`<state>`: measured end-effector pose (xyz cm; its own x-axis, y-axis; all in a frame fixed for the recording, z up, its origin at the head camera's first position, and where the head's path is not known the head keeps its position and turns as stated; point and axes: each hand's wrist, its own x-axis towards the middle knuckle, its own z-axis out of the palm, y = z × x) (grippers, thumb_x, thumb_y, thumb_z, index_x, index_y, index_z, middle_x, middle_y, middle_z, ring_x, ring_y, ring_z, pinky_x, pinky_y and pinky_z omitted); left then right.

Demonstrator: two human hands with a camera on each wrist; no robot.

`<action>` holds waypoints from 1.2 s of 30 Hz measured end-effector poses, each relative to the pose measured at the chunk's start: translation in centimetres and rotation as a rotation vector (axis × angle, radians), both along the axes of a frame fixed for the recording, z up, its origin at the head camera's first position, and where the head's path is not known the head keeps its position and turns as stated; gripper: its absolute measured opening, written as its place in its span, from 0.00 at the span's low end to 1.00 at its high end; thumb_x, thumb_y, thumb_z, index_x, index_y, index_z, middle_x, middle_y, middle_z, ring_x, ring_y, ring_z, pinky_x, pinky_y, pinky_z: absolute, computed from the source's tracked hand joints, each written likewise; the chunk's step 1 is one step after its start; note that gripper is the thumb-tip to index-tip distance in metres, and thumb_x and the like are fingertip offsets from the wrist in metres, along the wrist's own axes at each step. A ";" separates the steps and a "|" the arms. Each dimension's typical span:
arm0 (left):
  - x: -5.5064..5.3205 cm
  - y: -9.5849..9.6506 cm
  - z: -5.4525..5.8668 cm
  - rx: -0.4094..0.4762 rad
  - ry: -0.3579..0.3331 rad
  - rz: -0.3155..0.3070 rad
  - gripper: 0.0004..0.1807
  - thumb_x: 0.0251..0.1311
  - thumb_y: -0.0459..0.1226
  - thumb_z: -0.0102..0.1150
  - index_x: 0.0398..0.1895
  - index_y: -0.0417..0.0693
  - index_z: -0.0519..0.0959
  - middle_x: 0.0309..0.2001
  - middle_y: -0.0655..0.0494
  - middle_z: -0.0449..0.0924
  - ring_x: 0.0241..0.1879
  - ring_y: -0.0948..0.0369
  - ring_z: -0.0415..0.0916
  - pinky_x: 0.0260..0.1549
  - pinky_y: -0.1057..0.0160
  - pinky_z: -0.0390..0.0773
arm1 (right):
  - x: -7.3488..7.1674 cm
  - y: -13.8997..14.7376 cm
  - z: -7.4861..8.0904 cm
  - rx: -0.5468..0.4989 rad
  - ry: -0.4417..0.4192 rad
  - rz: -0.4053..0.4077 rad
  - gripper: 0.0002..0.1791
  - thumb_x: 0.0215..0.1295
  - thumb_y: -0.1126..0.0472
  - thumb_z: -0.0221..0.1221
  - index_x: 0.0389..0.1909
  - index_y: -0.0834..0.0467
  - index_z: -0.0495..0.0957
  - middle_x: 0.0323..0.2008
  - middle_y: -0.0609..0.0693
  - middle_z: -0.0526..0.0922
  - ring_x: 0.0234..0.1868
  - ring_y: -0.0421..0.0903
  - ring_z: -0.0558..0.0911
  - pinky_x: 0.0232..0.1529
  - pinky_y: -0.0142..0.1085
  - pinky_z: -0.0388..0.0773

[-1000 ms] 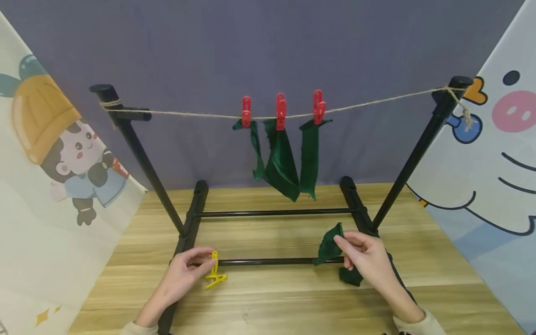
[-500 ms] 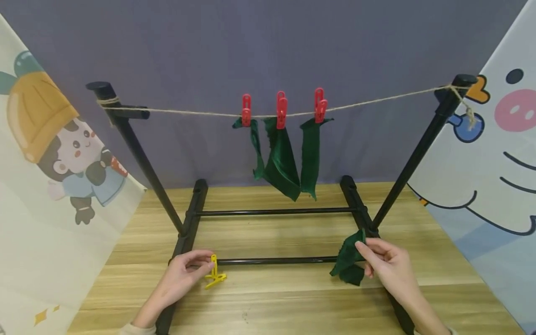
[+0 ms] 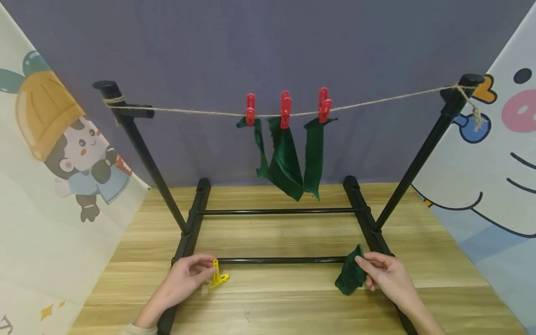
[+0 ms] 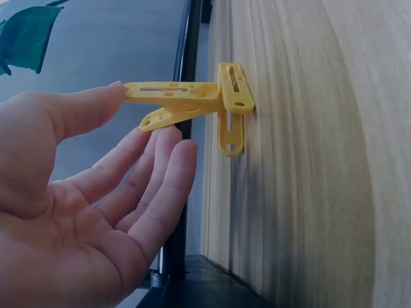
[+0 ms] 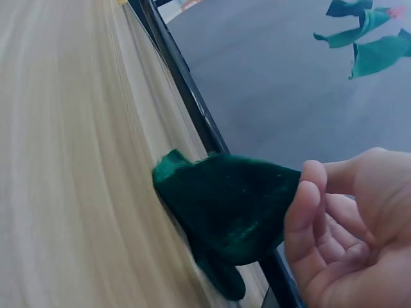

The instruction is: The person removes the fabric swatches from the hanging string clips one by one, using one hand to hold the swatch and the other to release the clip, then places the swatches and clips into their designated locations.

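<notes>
My left hand (image 3: 186, 281) pinches a yellow clothespin (image 4: 170, 92) by its handle ends, thumb on one side and fingertips on the other. In the left wrist view its far end meets a second yellow clothespin (image 4: 231, 90), which lies against the wooden table. My right hand (image 3: 389, 279) pinches the edge of a green cloth piece (image 3: 351, 272) between thumb and fingers, low over the table at the right. Beneath it, the right wrist view shows another dark green cloth part (image 5: 223, 277); in the head view the held cloth covers most of that spot.
A black pipe frame (image 3: 289, 260) stands on the wooden table (image 3: 289, 307). Between its posts runs a twine line (image 3: 192, 111). Three red clothespins (image 3: 285, 109) hold green cloth strips (image 3: 286, 160) on it. A grey-blue backdrop (image 3: 268, 46) rises behind, with cartoon panels at both sides.
My right hand has moved right and toward me with the green cloth, bringing it over the other green piece on the table. The left hand has stayed nearly still on the yellow clothespin.
</notes>
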<state>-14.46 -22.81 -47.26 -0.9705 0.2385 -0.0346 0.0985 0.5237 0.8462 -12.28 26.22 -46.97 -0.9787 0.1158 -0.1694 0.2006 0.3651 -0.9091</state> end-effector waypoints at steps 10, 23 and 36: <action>0.2 -0.5 0.1 -0.050 -0.009 0.008 0.19 0.60 0.48 0.63 0.47 0.45 0.81 0.39 0.59 0.83 0.39 0.62 0.80 0.37 0.66 0.78 | 0.1 0.9 -1.0 0.032 -0.106 0.164 0.30 0.62 0.46 0.62 0.53 0.67 0.76 0.22 0.57 0.78 0.15 0.47 0.75 0.18 0.41 0.78; 0.4 -0.4 0.4 -0.102 -0.028 0.009 0.19 0.62 0.48 0.61 0.46 0.42 0.82 0.37 0.57 0.83 0.33 0.63 0.80 0.29 0.66 0.79 | 0.3 0.8 -1.1 0.151 -0.085 0.255 0.28 0.64 0.46 0.61 0.50 0.68 0.78 0.20 0.54 0.78 0.13 0.47 0.76 0.14 0.40 0.77; 0.8 0.5 0.5 -0.252 0.055 0.054 0.16 0.59 0.47 0.64 0.43 0.47 0.84 0.31 0.64 0.81 0.29 0.69 0.77 0.27 0.69 0.76 | 0.4 0.5 -0.9 0.191 -0.073 0.228 0.26 0.63 0.47 0.61 0.49 0.67 0.78 0.20 0.53 0.78 0.13 0.47 0.76 0.14 0.39 0.77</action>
